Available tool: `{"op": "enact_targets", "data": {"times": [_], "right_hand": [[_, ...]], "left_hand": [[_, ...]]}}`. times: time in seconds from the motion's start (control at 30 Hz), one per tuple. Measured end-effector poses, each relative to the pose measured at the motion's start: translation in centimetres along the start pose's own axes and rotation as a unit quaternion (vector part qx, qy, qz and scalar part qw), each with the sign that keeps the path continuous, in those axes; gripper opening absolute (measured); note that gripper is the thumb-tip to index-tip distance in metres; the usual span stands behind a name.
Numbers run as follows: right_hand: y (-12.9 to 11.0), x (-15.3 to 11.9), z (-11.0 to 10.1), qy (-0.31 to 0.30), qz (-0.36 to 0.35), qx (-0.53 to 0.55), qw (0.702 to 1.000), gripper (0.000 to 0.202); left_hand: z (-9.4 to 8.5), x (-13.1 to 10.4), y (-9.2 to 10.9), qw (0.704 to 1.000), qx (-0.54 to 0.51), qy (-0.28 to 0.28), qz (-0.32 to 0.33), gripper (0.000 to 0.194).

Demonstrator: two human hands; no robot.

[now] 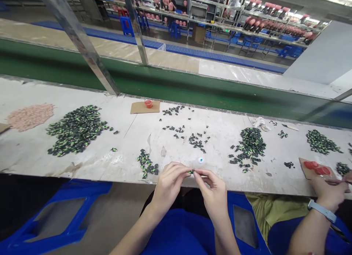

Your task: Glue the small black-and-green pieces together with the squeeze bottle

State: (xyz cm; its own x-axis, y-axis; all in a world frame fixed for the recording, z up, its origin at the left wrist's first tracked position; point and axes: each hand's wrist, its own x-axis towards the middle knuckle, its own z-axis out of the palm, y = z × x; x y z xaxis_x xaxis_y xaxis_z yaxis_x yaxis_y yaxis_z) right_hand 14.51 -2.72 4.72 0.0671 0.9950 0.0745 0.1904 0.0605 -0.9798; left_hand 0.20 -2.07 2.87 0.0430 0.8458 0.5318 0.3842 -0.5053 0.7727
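Just above the front edge of the worktable, my left hand (171, 181) and my right hand (211, 185) meet fingertip to fingertip. Pinched between them is a small black-and-green piece (191, 172), mostly covered by the fingers. Close beyond my fingers lies a small white round object with a blue centre (201, 160). A little heap of black-and-green pieces (147, 163) is to the left of my left hand. Slim black parts (196, 140) are scattered farther back, and a larger black-and-green pile (251, 143) sits to the right.
Along the white table (132, 141) are a big black-and-green pile (77, 128), a pink pile (31, 117) and a red cup (148, 103) on cardboard. At right, a co-worker's hands (328, 189) work beside red cups (322, 170). A green conveyor belt (176, 84) runs behind.
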Motion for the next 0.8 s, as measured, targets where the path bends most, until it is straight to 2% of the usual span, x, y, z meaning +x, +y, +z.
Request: {"op": "enact_targets", "data": {"times": [0.1,0.43,0.63,0.8], "right_hand": [[0.0,-0.1,0.0,-0.01,-0.006,0.021,1.0,0.01],[1.0,0.1,-0.1,0.014,-0.147,-0.024,0.989,0.009],[1.3,0.9,-0.1,0.009,-0.256,-0.005,0.967,0.016],[1.4,1.2,-0.5,-0.012,-0.292,-0.036,0.956,0.021]], "left_hand": [[-0.2,0.2,0.3,1.0,-0.012,-0.005,0.0,0.02],[-0.3,0.1,0.5,1.0,-0.013,-0.014,0.016,0.02],[-0.2,0.1,0.8,0.991,-0.11,0.004,-0.077,0.013],[-0.3,0.2,1.1,0.982,-0.132,0.0,-0.137,0.012]]}}
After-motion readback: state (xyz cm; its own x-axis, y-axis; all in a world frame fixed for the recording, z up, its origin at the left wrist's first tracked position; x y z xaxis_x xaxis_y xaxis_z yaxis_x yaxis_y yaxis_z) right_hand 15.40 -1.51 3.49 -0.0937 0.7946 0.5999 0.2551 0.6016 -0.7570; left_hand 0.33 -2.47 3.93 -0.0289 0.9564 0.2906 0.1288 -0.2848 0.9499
